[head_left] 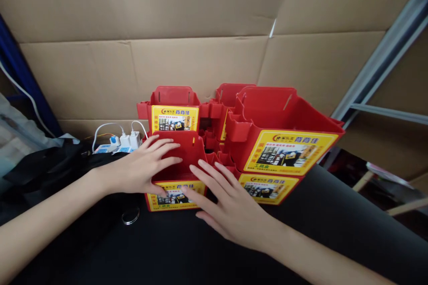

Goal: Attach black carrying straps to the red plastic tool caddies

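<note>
Several red plastic tool boxes with yellow printed labels stand grouped on a black surface. My left hand (143, 167) reaches across the left side of the front red tool box (185, 147), fingers stretched over its opening and thumb by its label. Near that box's right front corner is my right hand (230, 205), its fingers spread and palm down, partly covering the label. Whether the fingertips press on the plastic, I cannot tell. A larger red tool box (287, 151) sits stacked on another labelled box (270, 188) at right. Behind stands one more red tool box (175, 116).
A metal ring (130, 217) lies on the black surface (160, 249). Left of the boxes is a power strip with white plugs (129, 139) and cables, beside black fabric (56, 173). Cardboard (194, 62) lines the back; a metal frame (384, 58) rises at right.
</note>
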Demonstrator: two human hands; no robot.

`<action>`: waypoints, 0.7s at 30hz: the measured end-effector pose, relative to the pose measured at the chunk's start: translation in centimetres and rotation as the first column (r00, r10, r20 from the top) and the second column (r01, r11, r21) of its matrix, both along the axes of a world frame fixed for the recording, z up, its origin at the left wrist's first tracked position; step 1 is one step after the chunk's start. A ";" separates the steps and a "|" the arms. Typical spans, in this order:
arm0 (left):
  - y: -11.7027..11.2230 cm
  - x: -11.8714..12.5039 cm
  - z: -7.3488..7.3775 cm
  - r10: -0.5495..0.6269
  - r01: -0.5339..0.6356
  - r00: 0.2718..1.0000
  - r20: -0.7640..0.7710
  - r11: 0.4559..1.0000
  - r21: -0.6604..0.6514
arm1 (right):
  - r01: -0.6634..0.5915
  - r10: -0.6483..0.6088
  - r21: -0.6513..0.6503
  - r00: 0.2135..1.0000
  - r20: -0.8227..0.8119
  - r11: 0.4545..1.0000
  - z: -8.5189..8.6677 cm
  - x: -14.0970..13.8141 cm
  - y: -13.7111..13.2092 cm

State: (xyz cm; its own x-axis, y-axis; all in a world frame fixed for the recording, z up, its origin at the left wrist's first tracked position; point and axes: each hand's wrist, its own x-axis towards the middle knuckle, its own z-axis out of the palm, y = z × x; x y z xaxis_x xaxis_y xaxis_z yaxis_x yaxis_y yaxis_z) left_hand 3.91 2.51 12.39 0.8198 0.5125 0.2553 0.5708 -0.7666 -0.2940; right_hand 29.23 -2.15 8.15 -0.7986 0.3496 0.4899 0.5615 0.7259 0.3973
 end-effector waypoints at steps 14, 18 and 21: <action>-2.9 0.7 -3.2 -0.021 0.018 0.999 0.025 0.994 0.110 | 0.070 -0.081 -0.091 0.989 -0.124 0.993 -3.8 -1.5 2.2; -6.3 3.8 -7.6 -0.155 0.151 0.987 0.031 0.981 0.118 | -0.037 0.030 -0.128 0.998 -0.050 0.991 -5.2 1.0 0.9; -6.9 4.6 -10.5 -0.236 0.239 0.971 0.040 0.967 -0.090 | -0.078 0.090 -0.332 0.996 0.021 0.940 -6.0 3.5 0.1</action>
